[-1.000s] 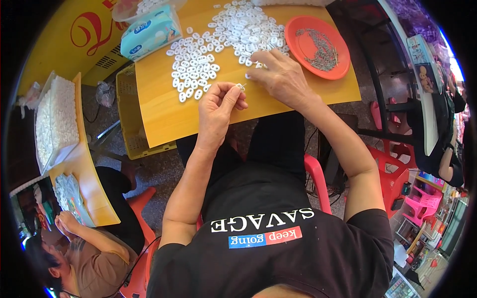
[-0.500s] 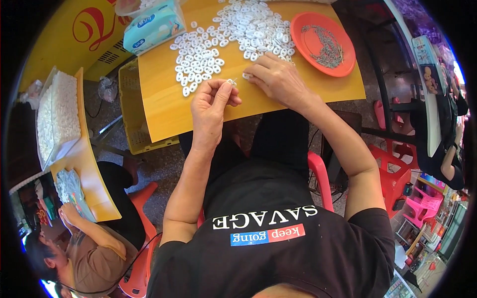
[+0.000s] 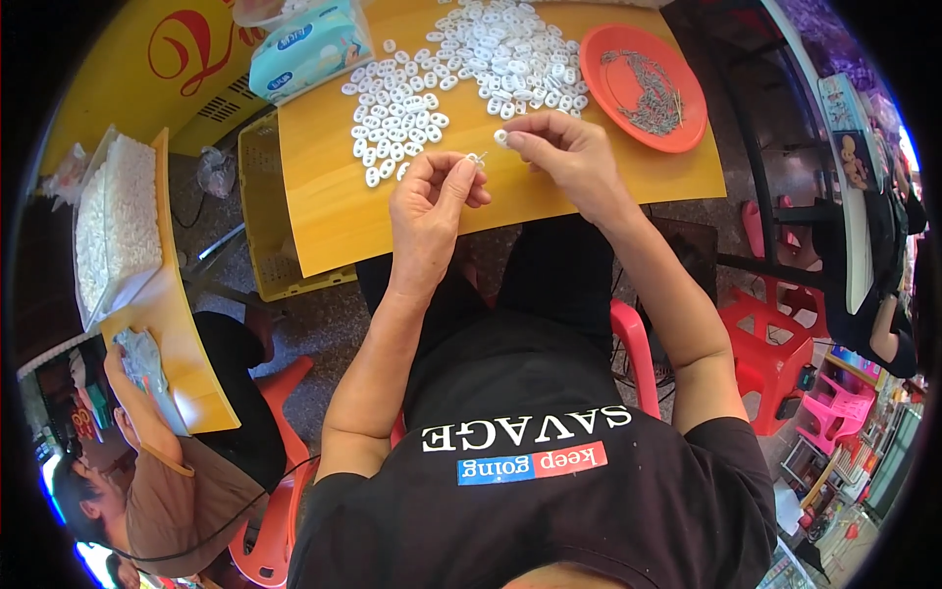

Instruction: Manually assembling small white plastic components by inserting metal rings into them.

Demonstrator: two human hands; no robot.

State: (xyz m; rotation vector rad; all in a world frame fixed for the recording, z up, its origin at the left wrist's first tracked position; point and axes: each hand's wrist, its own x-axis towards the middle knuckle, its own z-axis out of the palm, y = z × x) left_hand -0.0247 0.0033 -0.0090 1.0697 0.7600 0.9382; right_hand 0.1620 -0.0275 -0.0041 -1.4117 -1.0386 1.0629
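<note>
Between the thumb and fingertips of my left hand [image 3: 429, 211] is a small white piece with a thin metal pin [image 3: 476, 159], mostly covered by the fingers. To its right, my right hand [image 3: 577, 162] pinches a white oval plastic piece with holes [image 3: 501, 137] by its edge. Both hands are above the near part of the yellow table [image 3: 334, 211], close together but apart. Beyond them lie a loose spread of similar white ovals [image 3: 392, 123] and a denser heap [image 3: 505, 54]. An orange-red plate [image 3: 667, 143] at the right holds many small metal pins [image 3: 648, 93].
A blue-green tissue pack [image 3: 309, 54] stands at the table's far left. A yellow crate [image 3: 270, 216] sits below the left edge. Further left, a person [image 3: 191, 501] works at another table with a clear bin of white pieces [image 3: 118, 226]. Red stools [image 3: 770, 344] stand at right.
My right hand has lifted a white oval from the tabletop and turned, now showing it at the fingertips. My left hand has shifted slightly right, still pinching its piece.
</note>
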